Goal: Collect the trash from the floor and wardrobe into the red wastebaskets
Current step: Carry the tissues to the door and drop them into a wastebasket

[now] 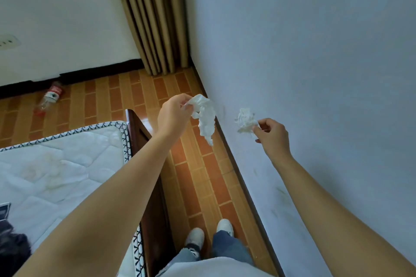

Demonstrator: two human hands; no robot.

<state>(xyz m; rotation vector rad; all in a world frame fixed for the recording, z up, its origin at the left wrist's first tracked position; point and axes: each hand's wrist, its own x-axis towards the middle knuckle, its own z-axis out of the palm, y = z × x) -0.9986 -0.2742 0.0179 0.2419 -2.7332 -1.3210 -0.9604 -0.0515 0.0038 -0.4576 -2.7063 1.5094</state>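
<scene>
A bare mattress [67, 164] fills the lower left. Beyond its far corner, a plastic bottle [50, 96] lies on the brick-patterned floor [193, 175]. Right of that corner, the left hand [173, 112] pinches a long crumpled tissue [206, 119]; farther right, the right hand [273, 135] pinches a smaller tissue wad [245, 120].

2 crumpled white tissues are up in the air: a long twisted tissue [206, 119] dangling from the left hand [174, 112], and a small wad [245, 120] pinched in the right hand [273, 136]. A plastic bottle [49, 98] with a red label lies on its side on the floor by the far wall.
</scene>
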